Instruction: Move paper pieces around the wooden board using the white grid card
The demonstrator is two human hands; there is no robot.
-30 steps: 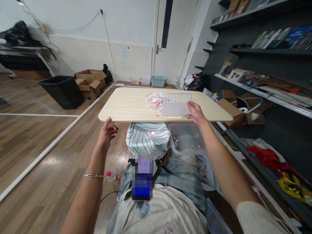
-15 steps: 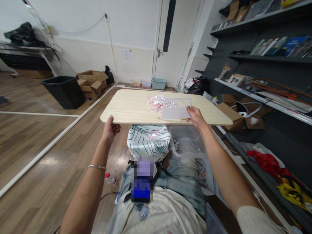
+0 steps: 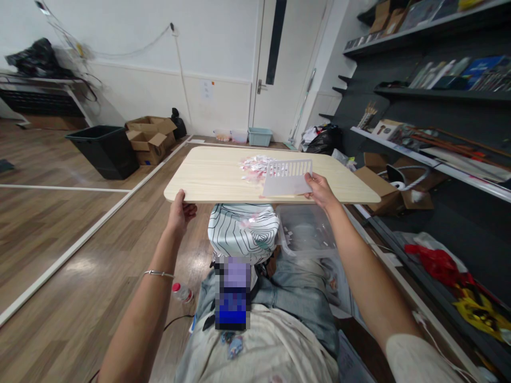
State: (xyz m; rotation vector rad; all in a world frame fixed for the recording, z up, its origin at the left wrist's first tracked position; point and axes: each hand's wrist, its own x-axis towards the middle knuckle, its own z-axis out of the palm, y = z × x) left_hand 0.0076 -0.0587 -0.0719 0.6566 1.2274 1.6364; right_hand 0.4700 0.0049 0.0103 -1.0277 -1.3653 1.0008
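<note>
My left hand [image 3: 182, 213] grips the near left edge of a pale wooden tabletop [image 3: 211, 175], thumb on top and fingers curled below. My right hand [image 3: 318, 189] pinches the right side of a white slotted plastic sheet [image 3: 286, 185], which is held tilted over the board's near edge. A row of narrow slots runs along the sheet's upper part. Just left of and behind it lies a loose pile of small white and pink pieces [image 3: 255, 166], partly covered by the sheet.
Below the board are a stool with a white, black-lined cover [image 3: 239, 234] and a clear plastic bin [image 3: 307, 231] holding a few small pieces. A red-capped jar [image 3: 182, 291] stands on the floor at left. Farther off are a black bin [image 3: 106, 151], cardboard boxes [image 3: 149, 135] and shelves [image 3: 431, 98].
The slotted sheet has shifted very slightly in my right hand, its slots now showing paler. My left hand stays on the board's edge, and the pile looks the same.
</note>
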